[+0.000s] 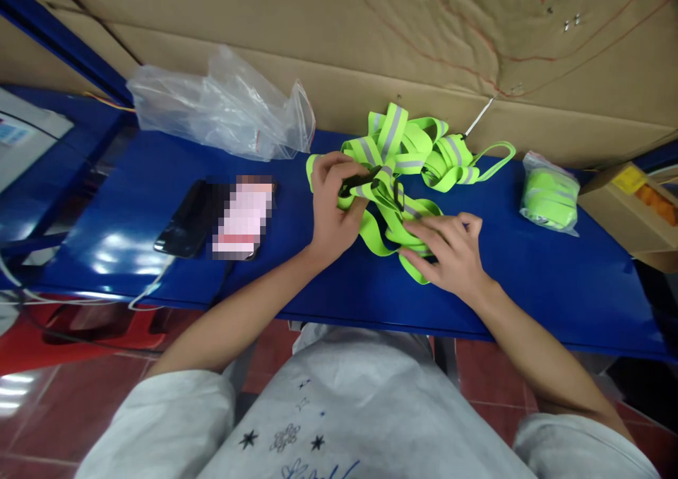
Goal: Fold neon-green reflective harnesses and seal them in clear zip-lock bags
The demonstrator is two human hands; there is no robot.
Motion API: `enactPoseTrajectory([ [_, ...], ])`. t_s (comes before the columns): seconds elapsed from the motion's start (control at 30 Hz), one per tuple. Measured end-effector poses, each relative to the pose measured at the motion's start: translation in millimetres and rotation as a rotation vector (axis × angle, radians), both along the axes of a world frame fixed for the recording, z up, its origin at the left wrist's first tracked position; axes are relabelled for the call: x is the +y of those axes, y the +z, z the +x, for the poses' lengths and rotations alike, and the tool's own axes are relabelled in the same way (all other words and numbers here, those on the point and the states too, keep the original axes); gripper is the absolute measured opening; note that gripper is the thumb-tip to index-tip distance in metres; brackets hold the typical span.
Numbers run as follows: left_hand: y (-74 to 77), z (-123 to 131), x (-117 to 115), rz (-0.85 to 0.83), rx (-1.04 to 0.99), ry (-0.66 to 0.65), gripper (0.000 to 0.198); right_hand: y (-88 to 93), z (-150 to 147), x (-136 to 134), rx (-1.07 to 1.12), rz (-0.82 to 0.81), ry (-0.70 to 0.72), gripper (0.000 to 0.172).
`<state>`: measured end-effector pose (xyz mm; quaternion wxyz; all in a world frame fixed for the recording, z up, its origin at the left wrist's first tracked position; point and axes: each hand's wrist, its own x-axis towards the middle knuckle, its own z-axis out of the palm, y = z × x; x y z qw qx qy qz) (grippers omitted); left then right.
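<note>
On the glossy blue metal tabletop (289, 232), a black rectangular phone (183, 221) is laid beside a pink-screened, pixelated phone (244, 217). The tan cardboard backing (318, 13) is crossed by thin red strings (551, 59) — below, a red plastic seat (32, 341) is partly hidden.

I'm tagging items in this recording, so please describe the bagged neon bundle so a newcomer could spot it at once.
Find the blue table in front of the tan wall panel. On its right side, between the loose neon straps and the cardboard box, lies the bagged bundle. Unlike the loose straps, it sits compactly inside clear plastic.
</note>
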<state>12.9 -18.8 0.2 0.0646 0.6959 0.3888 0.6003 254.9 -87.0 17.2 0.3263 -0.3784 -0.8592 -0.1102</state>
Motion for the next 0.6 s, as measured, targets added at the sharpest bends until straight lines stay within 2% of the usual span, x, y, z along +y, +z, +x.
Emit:
enactPoseTrajectory([
  [0.1,1.1,1.7,-4.2,0.08,0.064,-0.015,0.019,-2.2,0.1,-2.4,0.118,0.005,0.076,0.029],
  [0.27,3.3,10.9,-16.9,0.347,0.374,-0.102,0.017,-4.6,4.4,1.3,0.234,-0.113,0.0,0.063],
  [0.3,3.7,12.4,-18.6,0.389,0.427,-0.102,0.016,-4.6,4.2,2.2,0.224,-0.147,0.006,0.065],
  [0.37,4.4,13.3,-20.0,0.447,0.528,-0.106,0.013,-4.4,2.7,3.3,0.22,-0.211,0.026,0.057],
  [0.47,5.2,10.6,-18.5,0.453,0.661,-0.122,0.016,-4.4,0.6,4.0,0.278,-0.256,0.029,0.041],
  [0.6,7.1,5.0,-16.9,0.281,0.703,-0.299,0.028,-6.1,4.9,5.8,0.366,-0.324,0.053,0.041],
])
